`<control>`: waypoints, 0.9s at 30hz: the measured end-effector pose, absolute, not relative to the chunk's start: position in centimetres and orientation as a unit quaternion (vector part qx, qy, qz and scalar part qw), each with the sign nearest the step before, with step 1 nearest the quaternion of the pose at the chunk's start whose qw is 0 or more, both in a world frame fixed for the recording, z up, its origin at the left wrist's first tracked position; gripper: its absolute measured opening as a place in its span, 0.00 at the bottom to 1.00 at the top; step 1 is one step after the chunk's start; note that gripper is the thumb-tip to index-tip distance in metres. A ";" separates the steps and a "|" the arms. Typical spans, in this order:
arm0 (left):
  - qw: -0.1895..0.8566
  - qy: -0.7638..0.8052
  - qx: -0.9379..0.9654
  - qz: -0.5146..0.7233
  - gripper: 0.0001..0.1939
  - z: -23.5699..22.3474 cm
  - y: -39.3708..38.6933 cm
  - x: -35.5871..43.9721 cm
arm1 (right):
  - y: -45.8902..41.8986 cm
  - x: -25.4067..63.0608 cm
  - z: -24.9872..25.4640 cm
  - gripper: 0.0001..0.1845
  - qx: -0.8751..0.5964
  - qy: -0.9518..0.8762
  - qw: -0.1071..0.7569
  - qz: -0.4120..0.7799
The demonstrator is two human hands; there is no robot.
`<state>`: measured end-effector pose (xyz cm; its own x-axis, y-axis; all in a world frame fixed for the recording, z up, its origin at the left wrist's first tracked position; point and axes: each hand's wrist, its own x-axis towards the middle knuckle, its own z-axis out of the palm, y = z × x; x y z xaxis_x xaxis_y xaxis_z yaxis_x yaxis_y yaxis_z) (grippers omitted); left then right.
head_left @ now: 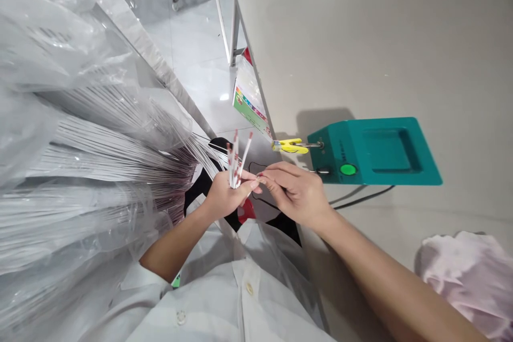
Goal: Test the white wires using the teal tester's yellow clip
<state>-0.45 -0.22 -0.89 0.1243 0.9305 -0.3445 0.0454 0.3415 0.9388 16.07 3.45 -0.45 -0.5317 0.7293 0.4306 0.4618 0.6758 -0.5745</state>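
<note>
My left hand (pixel 229 195) is closed around several thin white wires (pixel 235 168), whose reddish-brown tips stick up above my fingers. The wires' other ends appear to run back toward the left, partly hidden behind the hand. My right hand (pixel 298 192) meets the left one at the fingertips, its thumb and forefinger pinched together. Whatever lies in that pinch is too small to make out. Just beyond my right hand, a yellow clip (pixel 290 145) sits on a metal rod of a teal device (pixel 372 149) with a green button (pixel 348 170).
On the left lie large bundles of long white wires (pixel 120 149) in clear plastic bags (pixel 60 43). The grey table (pixel 401 53) extends to the right, with a pink cloth (pixel 468 278) near its front. A printed box (pixel 252 101) stands below the table edge, and a black cable (pixel 364 197) trails from the device.
</note>
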 end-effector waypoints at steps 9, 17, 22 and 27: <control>0.571 0.595 0.404 0.396 0.13 -1.5 0.4 0.3 | 3.4 16.9 2.5 0.12 -0.345 -0.920 0.182 -0.033; 0.626 0.534 0.380 0.423 0.25 -0.5 2.7 0.5 | 7.5 19.7 4.9 0.15 -0.390 -0.913 0.042 -0.114; 0.638 0.514 0.352 0.453 0.26 -0.6 3.7 1.1 | 9.7 19.8 4.8 0.13 -0.370 -0.926 -0.049 -0.063; 0.646 0.489 0.332 0.483 0.26 -1.3 4.6 1.7 | 10.5 19.6 5.1 0.10 -0.357 -0.932 -0.063 -0.029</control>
<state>1.72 4.55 -1.29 0.0544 0.9491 -0.3101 -0.2989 0.3118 0.9019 19.63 10.45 5.15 -0.7372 0.6688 -0.0967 0.6615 0.7434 0.0984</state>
